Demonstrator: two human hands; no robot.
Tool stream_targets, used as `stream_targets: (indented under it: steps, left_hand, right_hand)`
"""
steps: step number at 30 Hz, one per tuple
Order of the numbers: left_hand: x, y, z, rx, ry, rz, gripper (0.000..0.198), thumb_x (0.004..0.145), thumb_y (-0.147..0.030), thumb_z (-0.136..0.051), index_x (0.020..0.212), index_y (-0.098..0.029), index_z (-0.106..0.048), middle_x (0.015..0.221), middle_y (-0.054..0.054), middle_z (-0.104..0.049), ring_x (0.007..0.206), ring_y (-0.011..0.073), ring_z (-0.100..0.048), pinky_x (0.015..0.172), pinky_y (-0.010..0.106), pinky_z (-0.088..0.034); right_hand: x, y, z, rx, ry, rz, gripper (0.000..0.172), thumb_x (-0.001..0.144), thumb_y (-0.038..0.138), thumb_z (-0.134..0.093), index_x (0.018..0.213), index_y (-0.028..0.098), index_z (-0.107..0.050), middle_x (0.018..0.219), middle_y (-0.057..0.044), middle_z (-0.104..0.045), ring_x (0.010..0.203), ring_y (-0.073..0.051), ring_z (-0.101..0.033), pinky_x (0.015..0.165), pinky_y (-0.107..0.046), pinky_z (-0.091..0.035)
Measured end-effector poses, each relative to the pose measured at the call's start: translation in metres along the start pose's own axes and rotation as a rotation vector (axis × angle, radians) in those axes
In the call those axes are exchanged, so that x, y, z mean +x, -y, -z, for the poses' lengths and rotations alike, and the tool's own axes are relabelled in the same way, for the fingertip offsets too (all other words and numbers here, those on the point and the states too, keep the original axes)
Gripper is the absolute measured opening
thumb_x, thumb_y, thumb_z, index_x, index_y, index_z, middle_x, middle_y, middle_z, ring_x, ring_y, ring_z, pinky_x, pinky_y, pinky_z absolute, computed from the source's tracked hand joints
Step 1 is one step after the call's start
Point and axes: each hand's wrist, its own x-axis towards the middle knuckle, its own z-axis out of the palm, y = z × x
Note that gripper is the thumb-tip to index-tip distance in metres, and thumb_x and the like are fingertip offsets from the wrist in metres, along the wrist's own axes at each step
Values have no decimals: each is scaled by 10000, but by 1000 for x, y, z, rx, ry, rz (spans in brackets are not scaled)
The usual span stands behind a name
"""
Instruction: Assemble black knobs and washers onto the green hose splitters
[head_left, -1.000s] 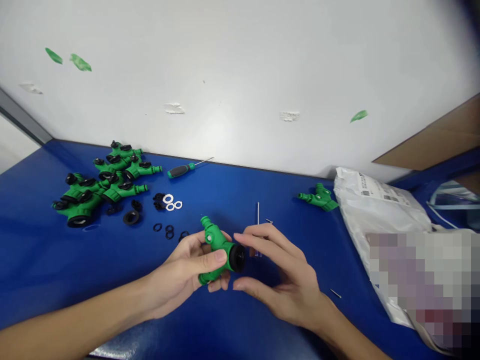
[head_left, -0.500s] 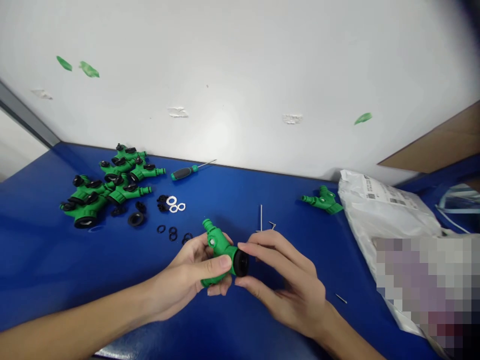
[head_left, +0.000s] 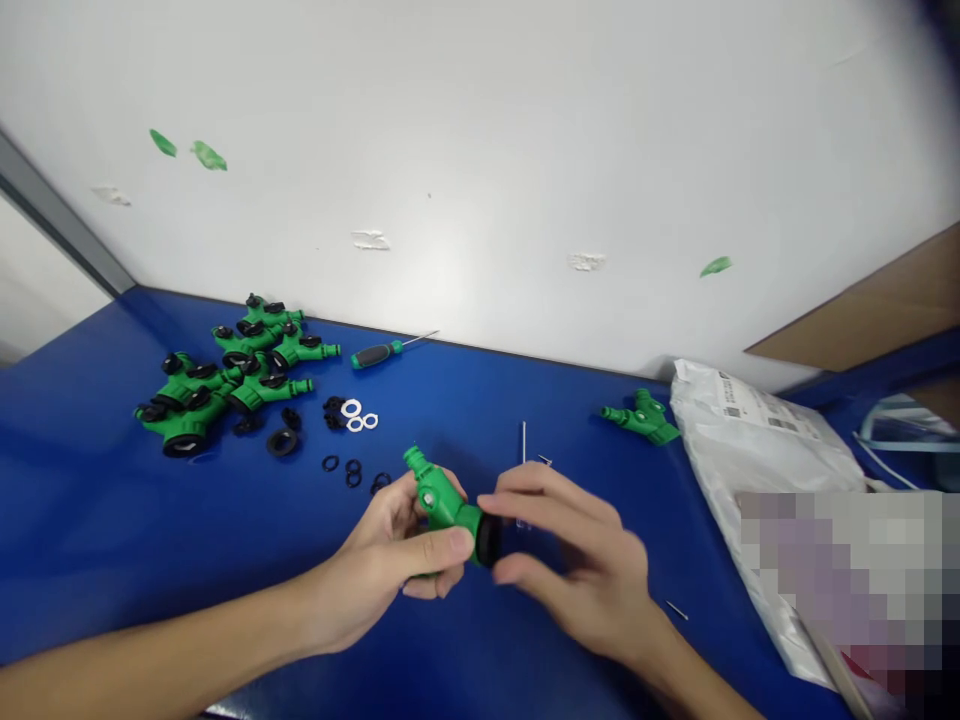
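My left hand is closed around a green Y-shaped hose connector, held above the blue table. A black threaded collar sits on the connector's near end. My right hand pinches that collar between thumb and fingertips. Both hands are at the middle of the table, near its front.
A pile of several green connectors lies at the back left, with black rings and white washers beside it. A green-handled screwdriver lies by the wall. One more green connector lies next to a white plastic bag. Thin metal pins lie behind my hands.
My right hand's fingers have closed onto the black collar, which they only hovered beside a second ago. The connector has tilted slightly.
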Motion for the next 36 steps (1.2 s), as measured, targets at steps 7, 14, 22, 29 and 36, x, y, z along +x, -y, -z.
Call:
stream_targets:
  steps: [7,14,22,29,36]
  left_hand:
    - [-1,-1,1,-104,97,154,261,656,-240,-684,852,-171,-526,571,-56,-512,431,68,-472,461,263,-167]
    - [1,-4,0,-113,82,163,255,631,-236,-658,824,-183,-500,555,-62,-524,402,59,-450,455,262,-158]
    - [1,-8,0,-121,60,144,239,693,-261,-649,854,-192,-487,613,-12,-623,427,63,-459,456,258,-151]
    - [6,-10,4,-111,-27,99,215,791,-305,-649,890,-185,-501,657,5,-621,445,62,-450,455,249,-142]
    - [4,-10,4,-104,-59,135,225,828,-331,-654,936,-191,-515,665,-6,-616,457,56,-446,466,244,-161]
  right_hand:
    - [83,-33,-26,-209,385,-225,159,880,184,-674,1029,143,-712,968,-72,-684,752,-144,-617,715,-295,-506]
    - [109,-60,-84,-284,553,-229,175,816,203,-756,977,136,-755,967,-98,-674,809,-198,-618,750,-337,-479]
    - [78,-33,-24,-136,373,-265,118,911,248,-647,970,169,-713,934,-56,-670,765,-141,-608,632,-261,-490]
    - [13,2,2,228,63,-213,241,842,95,-696,1029,241,-742,867,-50,-655,722,-148,-606,584,-274,-516]
    - [0,1,-13,263,-34,-184,428,818,20,-681,1125,312,-743,914,-34,-624,711,-129,-590,577,-269,-525]
